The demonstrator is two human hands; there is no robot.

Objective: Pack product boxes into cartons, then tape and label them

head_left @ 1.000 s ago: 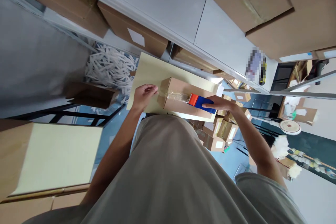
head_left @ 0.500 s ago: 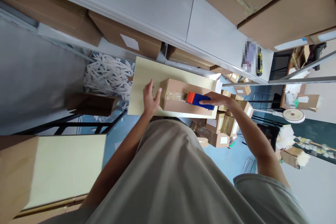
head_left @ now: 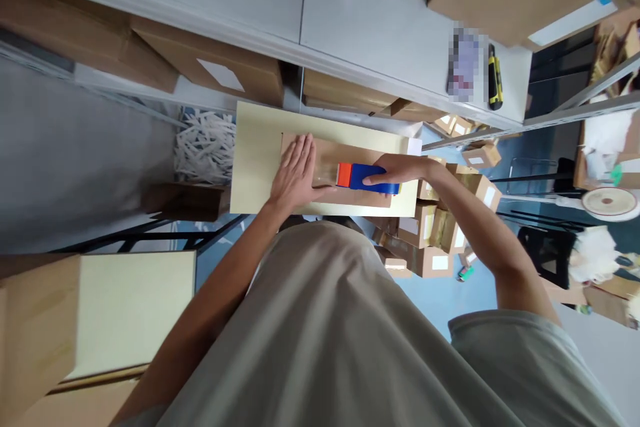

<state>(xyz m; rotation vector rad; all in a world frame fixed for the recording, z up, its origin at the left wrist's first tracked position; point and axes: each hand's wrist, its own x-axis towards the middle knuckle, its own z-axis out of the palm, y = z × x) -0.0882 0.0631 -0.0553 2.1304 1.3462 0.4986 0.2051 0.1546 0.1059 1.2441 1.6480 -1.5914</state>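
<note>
A long brown cardboard box [head_left: 361, 150] lies on a pale yellow board [head_left: 255, 147] in front of me. My left hand [head_left: 295, 170] rests flat on the box's left end, fingers stretched out. My right hand [head_left: 395, 170] grips a blue and red tape dispenser [head_left: 357, 177] that sits on top of the box, with a strip of clear tape running left from it toward my left hand.
Grey shelving with large cardboard boxes [head_left: 210, 70] stands behind the board. Shredded white paper [head_left: 205, 147] lies to the left. Small labelled boxes [head_left: 435, 233] pile up on the floor at right. A yellow and black cutter [head_left: 494, 70] rests on the shelf. Another pale board [head_left: 130, 310] is at lower left.
My left hand moved from the box's left end onto its top and flattened there. The dispenser slid a little left along the box. The camera tilted.
</note>
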